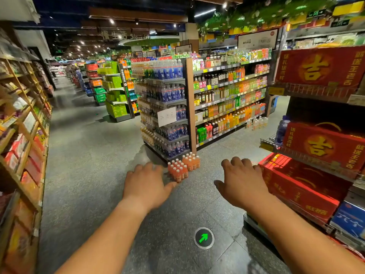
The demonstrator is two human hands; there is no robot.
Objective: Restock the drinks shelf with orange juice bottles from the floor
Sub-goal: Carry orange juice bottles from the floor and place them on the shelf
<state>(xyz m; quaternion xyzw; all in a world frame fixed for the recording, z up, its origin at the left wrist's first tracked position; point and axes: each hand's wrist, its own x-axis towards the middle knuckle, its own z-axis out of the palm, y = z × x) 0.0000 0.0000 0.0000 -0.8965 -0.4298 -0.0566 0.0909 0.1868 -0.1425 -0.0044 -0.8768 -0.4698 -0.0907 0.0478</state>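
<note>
Two shrink-wrapped packs of orange juice bottles [182,167] with white caps stand on the grey floor at the foot of the drinks shelf's end. The drinks shelf [229,99] runs back to the right, its rows filled with orange, green and dark bottles. My left hand [147,184] is stretched forward, fingers relaxed, holding nothing, its fingertips overlapping the nearer pack in the view. My right hand [242,182] is also stretched forward, palm down and empty, to the right of the packs.
Blue-labelled bottles [173,115] fill the shelf's end cap. Red gift boxes [300,186] are stacked on a rack at my right. Wooden shelves of goods [21,139] line the left. More pale bottles [256,122] stand on the floor further down the aisle. A green arrow marker [203,237] lies on the floor.
</note>
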